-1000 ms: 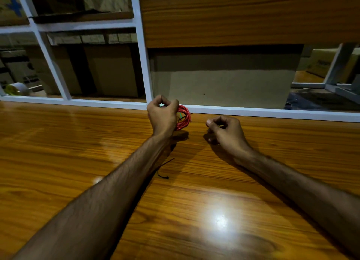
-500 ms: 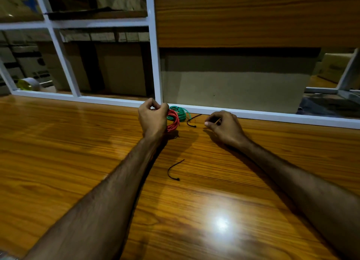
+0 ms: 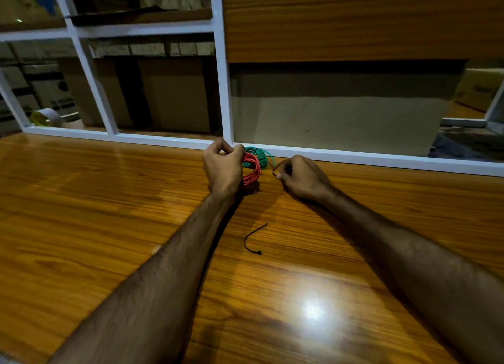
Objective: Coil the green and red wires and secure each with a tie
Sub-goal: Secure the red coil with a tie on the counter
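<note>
Fingers of left hand (image 3: pixel 223 170) curled round red wire coil (image 3: pixel 252 170); right hand (image 3: pixel 302 176) pinching thin tie (image 3: pixel 276 167).

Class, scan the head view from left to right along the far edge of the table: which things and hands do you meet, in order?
Tape roll → left hand → red wire coil → green wire coil → right hand.
</note>
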### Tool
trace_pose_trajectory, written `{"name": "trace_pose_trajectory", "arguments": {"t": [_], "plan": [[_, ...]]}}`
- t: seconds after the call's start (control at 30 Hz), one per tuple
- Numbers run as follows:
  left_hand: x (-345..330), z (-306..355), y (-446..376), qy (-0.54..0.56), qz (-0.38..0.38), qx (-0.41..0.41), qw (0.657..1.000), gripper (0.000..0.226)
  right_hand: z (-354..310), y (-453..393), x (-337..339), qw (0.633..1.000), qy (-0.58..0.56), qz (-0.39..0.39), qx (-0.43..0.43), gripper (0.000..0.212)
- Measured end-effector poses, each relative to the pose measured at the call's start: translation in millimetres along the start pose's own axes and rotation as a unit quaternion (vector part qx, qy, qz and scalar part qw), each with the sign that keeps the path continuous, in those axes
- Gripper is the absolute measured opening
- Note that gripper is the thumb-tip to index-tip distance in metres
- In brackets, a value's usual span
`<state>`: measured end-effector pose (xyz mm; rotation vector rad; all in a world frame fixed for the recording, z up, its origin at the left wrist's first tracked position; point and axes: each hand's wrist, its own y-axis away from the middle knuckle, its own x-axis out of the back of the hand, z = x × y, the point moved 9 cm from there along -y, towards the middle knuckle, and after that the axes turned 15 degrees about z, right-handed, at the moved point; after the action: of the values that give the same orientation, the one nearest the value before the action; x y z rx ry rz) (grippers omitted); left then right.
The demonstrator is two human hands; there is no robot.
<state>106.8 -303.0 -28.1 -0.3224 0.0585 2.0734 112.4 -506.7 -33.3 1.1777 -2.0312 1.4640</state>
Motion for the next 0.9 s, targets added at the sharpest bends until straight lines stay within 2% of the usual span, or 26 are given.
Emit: {"name": "trace_pose_trajectory", "arguments": {"t": [0.13,0.3,0.43,0.63,0.9], "plan": [[-9.0,-2.3,10.7,0.013,-0.024,0.017,0.999,0.026,17.2,28.2,28.9,1.000,-0.006,0.017,-0.018,0.011],[-26.6,-4.1,35.7,0.016,-0.059,0.046,0.997,0.030,19.7,68.3,82.7,0.979,-0.171,0.085,-0.066,0.006],[-45.9,-4.4,60.4,0.002,-0.100,0.044,0.994,0.024,20.2,91.5,121.2,0.955,-0.252,0.132,-0.083,0.003],[-68.0,-6.2,94.3,0.002,-0.169,0.049,0.984,0.029,37.9,101.1,135.4,0.952,-0.268,0.108,-0.099,0.011],[-64.2,-8.3,87.5,-0.003,-0.157,0.038,0.987,0.022,40.7,100.2,119.5,0.960,-0.262,0.030,-0.090,0.017]]}}
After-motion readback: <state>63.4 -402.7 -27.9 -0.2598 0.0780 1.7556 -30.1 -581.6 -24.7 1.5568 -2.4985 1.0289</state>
